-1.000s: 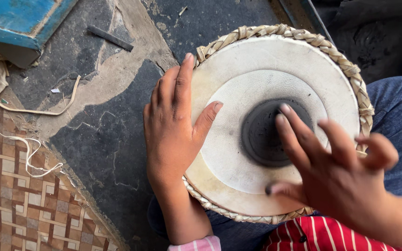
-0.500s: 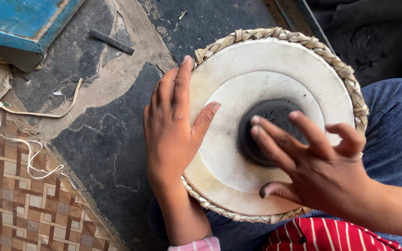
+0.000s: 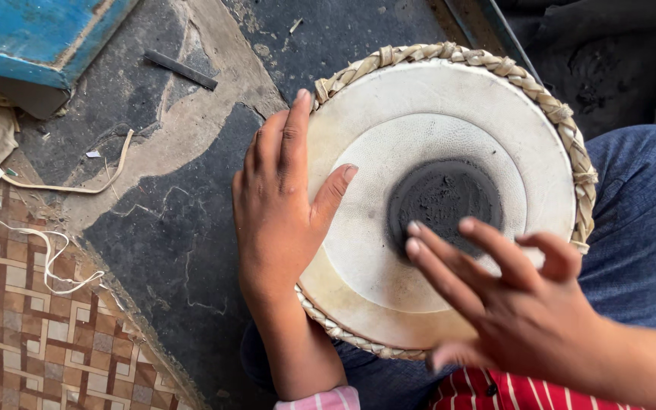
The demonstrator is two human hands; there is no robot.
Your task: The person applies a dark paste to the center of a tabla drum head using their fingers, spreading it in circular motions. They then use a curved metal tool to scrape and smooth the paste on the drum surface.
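The drum [image 3: 449, 197] rests on your lap, skin up, with the black paste patch [image 3: 443, 199] at centre. Keep your left hand [image 3: 282, 205] flat and open on the rim at 9 o'clock. Your right hand [image 3: 510, 304], fingers spread and empty, hovers at 5 o'clock; work the patch using fingertips only, with light, even pressure.

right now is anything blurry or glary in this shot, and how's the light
Head view: soft, even daylight with no glare and only faint shadows. The right hand is slightly motion-blurred at its fingertips over the dark centre patch. The left hand, the drum, its braided rim and the floor are sharp.
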